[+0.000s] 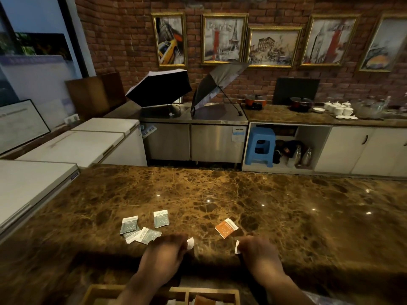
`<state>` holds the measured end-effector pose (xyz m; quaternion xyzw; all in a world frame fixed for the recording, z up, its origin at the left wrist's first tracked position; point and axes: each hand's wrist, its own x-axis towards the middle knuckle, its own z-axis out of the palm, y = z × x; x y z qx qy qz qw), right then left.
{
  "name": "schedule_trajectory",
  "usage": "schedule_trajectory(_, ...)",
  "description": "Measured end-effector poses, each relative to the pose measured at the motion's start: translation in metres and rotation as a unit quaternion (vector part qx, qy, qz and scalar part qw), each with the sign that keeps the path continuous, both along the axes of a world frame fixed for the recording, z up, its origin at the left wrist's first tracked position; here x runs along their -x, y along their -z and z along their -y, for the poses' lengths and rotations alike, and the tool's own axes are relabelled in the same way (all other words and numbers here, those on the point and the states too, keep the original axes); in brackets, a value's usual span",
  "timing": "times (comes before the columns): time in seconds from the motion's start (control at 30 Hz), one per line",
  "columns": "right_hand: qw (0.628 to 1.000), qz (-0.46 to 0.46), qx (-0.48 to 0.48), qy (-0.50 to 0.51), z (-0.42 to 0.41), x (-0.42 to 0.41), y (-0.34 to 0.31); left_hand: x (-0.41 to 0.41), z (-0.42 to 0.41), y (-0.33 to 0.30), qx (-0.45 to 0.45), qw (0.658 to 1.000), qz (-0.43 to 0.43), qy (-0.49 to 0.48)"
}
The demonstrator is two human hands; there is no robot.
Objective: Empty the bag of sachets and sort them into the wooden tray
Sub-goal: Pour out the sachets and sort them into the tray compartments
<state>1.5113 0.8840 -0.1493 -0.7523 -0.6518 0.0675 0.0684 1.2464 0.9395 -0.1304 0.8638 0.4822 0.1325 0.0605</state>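
Observation:
On the brown marble counter point(220, 190) lie several grey-green sachets: one alone point(161, 219) and a loose cluster point(137, 231) to its left. An orange sachet point(226, 227) lies to the right. My left hand point(164, 252) is closed around a sachet whose white edge point(190, 242) sticks out. My right hand point(258, 253) is closed on another sachet, only a white corner point(237, 247) showing. The wooden tray point(187, 293) sits at the bottom edge under my forearms, with an orange sachet point(203, 300) in one compartment. A clear plastic bag point(317, 298) peeks in at the bottom right.
White chest freezers point(66, 148) line the left side. Beyond the counter stand steel cabinets with two open umbrellas point(160, 86), a blue stool point(262, 146), and a back counter with pots and white cups point(339, 108).

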Motion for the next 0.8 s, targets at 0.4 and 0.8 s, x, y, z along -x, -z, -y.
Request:
schedule_trajectory(0.4, 0.964, -0.217, -0.142, 0.052, 0.061, 0.065, -0.047, 0.057, 0.047, -0.026, -0.009, 0.998, 0.051, 0.046)
schedule_trajectory(0.8, 0.895, -0.429, -0.053, 0.107, 0.107, 0.099, -0.076, 0.088, 0.096, -0.042, 0.008, 0.995, 0.029, 0.100)
